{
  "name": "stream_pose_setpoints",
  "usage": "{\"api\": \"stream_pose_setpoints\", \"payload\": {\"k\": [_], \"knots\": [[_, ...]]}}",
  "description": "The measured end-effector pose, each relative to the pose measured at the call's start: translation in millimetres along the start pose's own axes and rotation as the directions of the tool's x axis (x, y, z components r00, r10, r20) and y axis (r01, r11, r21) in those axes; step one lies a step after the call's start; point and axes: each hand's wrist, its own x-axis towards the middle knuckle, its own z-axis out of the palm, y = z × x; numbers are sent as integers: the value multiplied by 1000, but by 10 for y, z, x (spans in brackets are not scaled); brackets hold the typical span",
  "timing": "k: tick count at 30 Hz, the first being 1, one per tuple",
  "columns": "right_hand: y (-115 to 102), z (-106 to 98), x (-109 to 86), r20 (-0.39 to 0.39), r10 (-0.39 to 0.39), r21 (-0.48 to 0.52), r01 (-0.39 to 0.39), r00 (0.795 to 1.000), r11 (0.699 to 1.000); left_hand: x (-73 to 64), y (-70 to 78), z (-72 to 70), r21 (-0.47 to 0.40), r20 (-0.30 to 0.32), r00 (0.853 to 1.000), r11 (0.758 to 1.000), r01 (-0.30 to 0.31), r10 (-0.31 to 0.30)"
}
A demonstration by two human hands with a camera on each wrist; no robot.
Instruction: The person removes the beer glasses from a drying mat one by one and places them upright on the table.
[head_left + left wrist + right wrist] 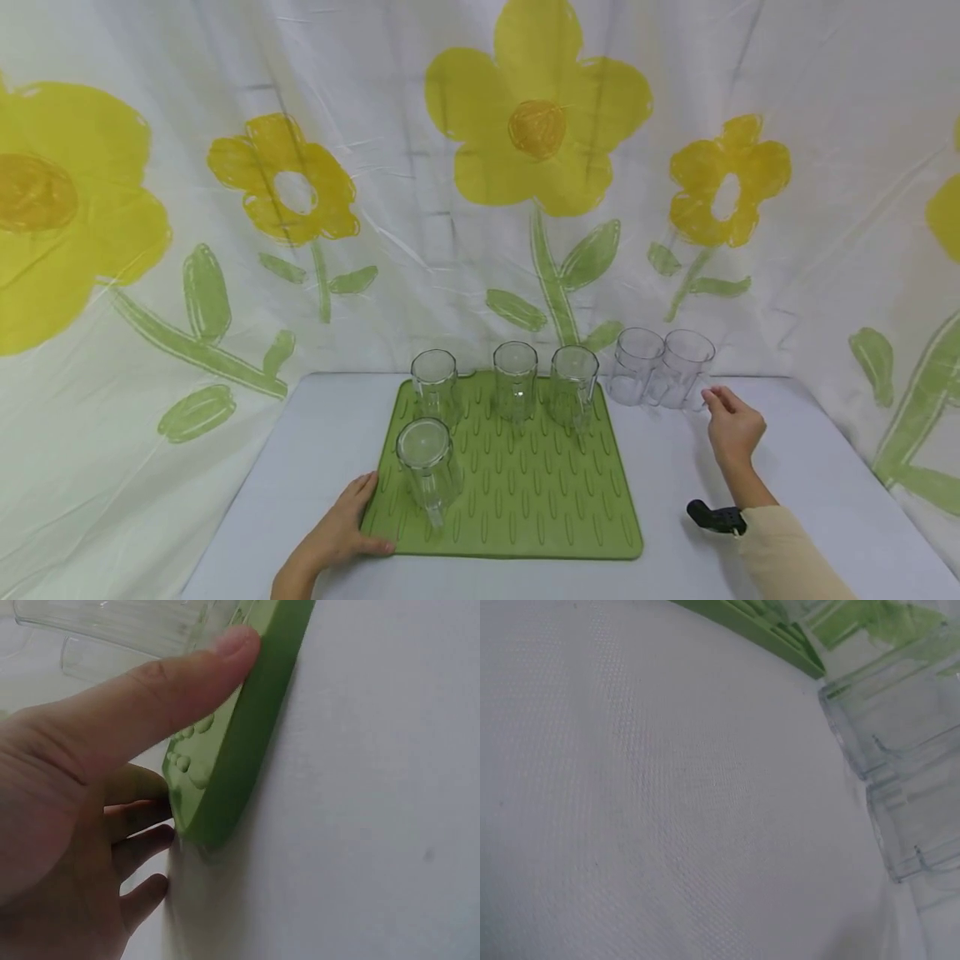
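Observation:
My left hand rests at the front left corner of a green drying mat. In the left wrist view, its thumb lies along the mat's edge and the other fingers touch the adjoining side. Out to the right, my right hand pinches the handle of a clear glass mug. That mug stands close beside another glass mug, just off the mat's back right corner. The right wrist view shows the lower parts of both mugs, but not the fingers.
On the mat, a glass mug stands near the left front. Along the back edge are a left mug, a middle mug and a right mug. A flowered curtain hangs behind the white table.

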Motion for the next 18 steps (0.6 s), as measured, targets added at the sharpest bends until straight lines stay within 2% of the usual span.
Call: {"api": "stream_pose_setpoints", "payload": {"k": [5, 11, 18], "knots": [[3, -22, 7, 32, -46, -23, 46, 998, 999, 5, -1, 15, -2, -10, 1000, 1000, -1, 1], [-34, -65, -32, 103, -111, -103, 121, 989, 987, -1, -17, 21, 1, -14, 1000, 1000, 13, -13], [-193, -226, -119, 111, -113, -162, 130, 987, 978, -8, 11, 9, -8, -8, 1000, 1000, 20, -20]]}}
